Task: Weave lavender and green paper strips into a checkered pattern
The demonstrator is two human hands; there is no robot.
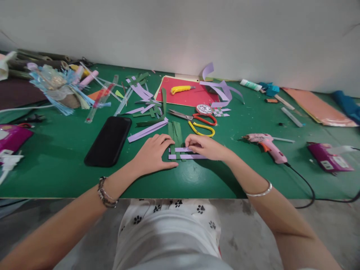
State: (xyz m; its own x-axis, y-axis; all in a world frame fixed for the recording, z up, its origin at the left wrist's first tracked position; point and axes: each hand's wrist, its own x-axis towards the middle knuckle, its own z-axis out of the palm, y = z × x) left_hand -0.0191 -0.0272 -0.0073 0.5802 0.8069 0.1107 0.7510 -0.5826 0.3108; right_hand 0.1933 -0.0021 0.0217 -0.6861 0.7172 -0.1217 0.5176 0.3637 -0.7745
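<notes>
Green paper strips (176, 131) lie upright on the table in front of me, crossed by two purple paper strips. The lower purple strip (194, 156) runs over and under the green ones near their bottom ends. My left hand (153, 152) rests beside the weave, fingers and thumb apart, with its fingertips on the left edge. Over the right part, my right hand (206, 147) pinches the upper purple strip (182, 149). Scissors (181, 114) with red and yellow handles lie just beyond. A folded purple strip (147, 130) lies left of the weave.
A black phone (108, 140) lies left of my hands. Behind are a yellow utility knife (180, 89) on red sheets (180, 98) and loose woven scraps (152, 111). To the right sit a pink glue gun (260, 138) with its cord and a purple socket box (329, 157).
</notes>
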